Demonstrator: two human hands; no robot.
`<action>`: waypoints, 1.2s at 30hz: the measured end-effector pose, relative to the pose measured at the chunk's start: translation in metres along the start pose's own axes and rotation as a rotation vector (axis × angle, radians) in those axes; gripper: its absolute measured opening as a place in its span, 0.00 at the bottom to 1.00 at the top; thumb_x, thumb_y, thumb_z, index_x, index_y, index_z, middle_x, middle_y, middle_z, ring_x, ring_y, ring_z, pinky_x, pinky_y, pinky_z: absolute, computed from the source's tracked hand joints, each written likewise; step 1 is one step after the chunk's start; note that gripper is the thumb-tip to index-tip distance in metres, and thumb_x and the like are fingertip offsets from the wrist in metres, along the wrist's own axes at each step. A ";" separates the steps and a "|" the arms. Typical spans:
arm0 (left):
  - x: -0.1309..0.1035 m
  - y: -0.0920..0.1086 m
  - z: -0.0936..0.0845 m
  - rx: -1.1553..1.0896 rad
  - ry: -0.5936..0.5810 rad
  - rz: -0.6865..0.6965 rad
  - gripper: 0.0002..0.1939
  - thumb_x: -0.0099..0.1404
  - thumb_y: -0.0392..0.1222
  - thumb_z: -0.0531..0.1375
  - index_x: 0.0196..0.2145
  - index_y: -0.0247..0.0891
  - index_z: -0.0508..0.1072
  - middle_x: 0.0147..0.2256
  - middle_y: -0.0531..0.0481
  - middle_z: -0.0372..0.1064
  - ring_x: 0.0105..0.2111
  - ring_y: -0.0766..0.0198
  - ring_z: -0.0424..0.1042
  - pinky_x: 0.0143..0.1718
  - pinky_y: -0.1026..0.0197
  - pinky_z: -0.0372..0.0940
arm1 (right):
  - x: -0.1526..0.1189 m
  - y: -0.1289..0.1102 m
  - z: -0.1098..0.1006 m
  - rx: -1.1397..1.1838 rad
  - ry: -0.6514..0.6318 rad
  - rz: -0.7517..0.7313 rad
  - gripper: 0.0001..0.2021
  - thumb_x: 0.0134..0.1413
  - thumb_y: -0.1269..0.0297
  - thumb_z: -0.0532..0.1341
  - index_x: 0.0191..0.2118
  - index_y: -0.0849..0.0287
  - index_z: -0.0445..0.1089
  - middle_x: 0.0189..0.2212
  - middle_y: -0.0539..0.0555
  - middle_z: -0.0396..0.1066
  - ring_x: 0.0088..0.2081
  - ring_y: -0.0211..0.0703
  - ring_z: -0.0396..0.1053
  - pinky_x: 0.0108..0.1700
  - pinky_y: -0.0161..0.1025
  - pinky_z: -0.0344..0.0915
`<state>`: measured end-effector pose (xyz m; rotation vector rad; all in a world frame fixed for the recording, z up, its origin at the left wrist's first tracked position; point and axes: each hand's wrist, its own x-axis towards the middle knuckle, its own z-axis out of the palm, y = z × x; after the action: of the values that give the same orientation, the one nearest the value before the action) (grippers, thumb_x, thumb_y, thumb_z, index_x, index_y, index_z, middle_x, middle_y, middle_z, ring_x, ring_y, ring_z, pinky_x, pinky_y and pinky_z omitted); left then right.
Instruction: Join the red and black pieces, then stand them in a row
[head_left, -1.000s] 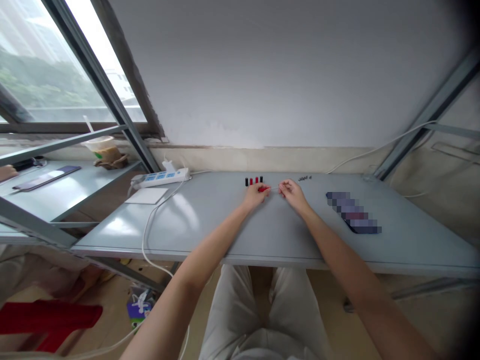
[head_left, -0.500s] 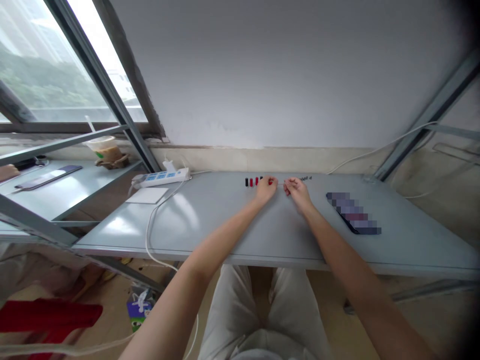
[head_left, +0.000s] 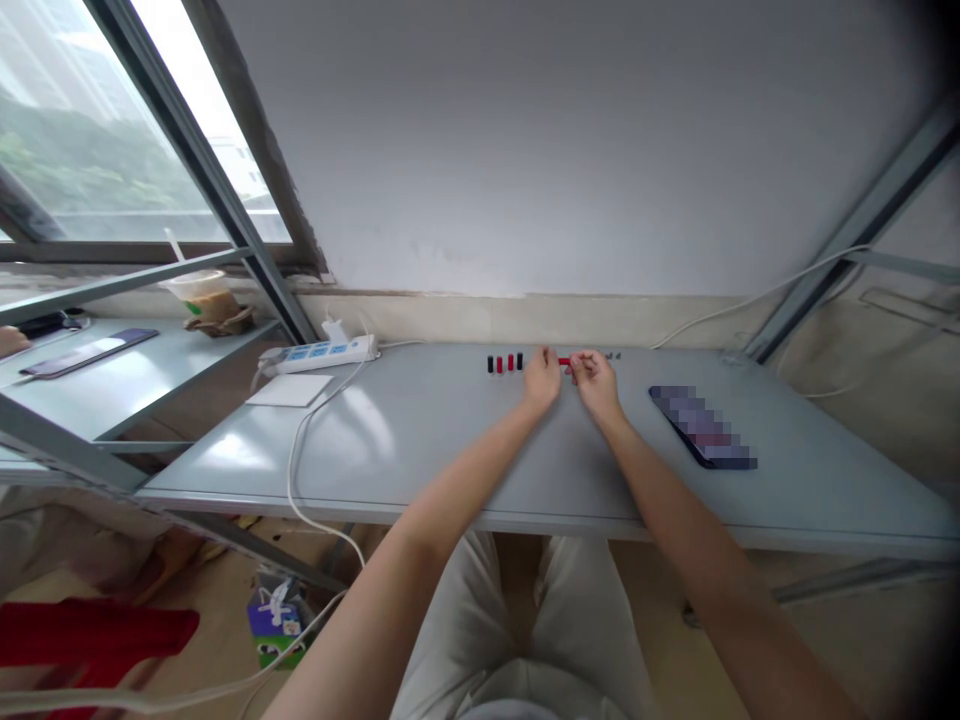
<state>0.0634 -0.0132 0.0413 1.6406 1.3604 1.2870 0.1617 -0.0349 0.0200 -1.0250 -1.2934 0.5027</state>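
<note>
Near the back of the grey table, my left hand and my right hand are close together. A small red piece lies between them, with the fingers of both hands closed on its ends. Left of my left hand, several small black and red cylinders stand in a row, among them a black cylinder and a red cylinder. Small dark bits lie just behind and right of my right hand.
A phone lies at the right. On the left are a power strip, a white card and a cable over the table edge. A drink cup stands on the neighbouring table, where another person's hand shows.
My hands have come closer together, the left one moving right. The red piece now shows between both hands, and a black cylinder beside my left hand is more fully visible.
</note>
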 end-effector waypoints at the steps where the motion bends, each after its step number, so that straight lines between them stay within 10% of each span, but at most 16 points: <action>1: 0.000 0.000 0.000 -0.015 0.009 -0.001 0.11 0.65 0.39 0.46 0.30 0.37 0.65 0.33 0.45 0.69 0.35 0.63 0.68 0.38 0.61 0.59 | 0.001 0.000 -0.001 -0.014 0.041 -0.014 0.18 0.47 0.44 0.56 0.32 0.56 0.60 0.22 0.49 0.66 0.21 0.34 0.59 0.26 0.34 0.57; 7: 0.000 0.003 0.000 -0.040 -0.012 0.039 0.15 0.66 0.39 0.43 0.26 0.36 0.64 0.28 0.45 0.69 0.31 0.64 0.68 0.35 0.61 0.60 | 0.002 -0.001 -0.002 -0.035 0.083 -0.032 0.17 0.49 0.46 0.55 0.33 0.56 0.59 0.25 0.52 0.68 0.23 0.36 0.63 0.28 0.35 0.60; 19: 0.004 -0.022 -0.037 0.083 -0.011 0.284 0.13 0.66 0.41 0.44 0.33 0.37 0.67 0.35 0.43 0.70 0.38 0.61 0.68 0.41 0.59 0.59 | 0.001 0.022 0.008 -0.287 -0.259 0.049 0.10 0.45 0.59 0.59 0.33 0.58 0.65 0.27 0.53 0.71 0.31 0.42 0.69 0.36 0.39 0.63; 28: 0.002 -0.054 -0.075 -0.223 0.213 0.010 0.13 0.65 0.42 0.44 0.30 0.36 0.65 0.34 0.44 0.68 0.36 0.63 0.68 0.40 0.59 0.61 | 0.026 0.051 0.023 -0.517 -0.112 0.331 0.07 0.40 0.63 0.62 0.28 0.60 0.67 0.26 0.54 0.70 0.28 0.40 0.67 0.32 0.36 0.62; 36: -0.002 -0.054 -0.082 -0.206 0.147 -0.189 0.15 0.65 0.42 0.41 0.36 0.37 0.65 0.39 0.42 0.69 0.35 0.65 0.69 0.33 0.62 0.63 | 0.029 0.062 0.045 -0.618 -0.167 0.233 0.03 0.40 0.68 0.62 0.24 0.58 0.67 0.24 0.52 0.71 0.27 0.39 0.68 0.32 0.37 0.63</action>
<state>-0.0322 -0.0098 0.0175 1.2689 1.3814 1.4047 0.1406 0.0338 -0.0189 -1.6901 -1.5284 0.3710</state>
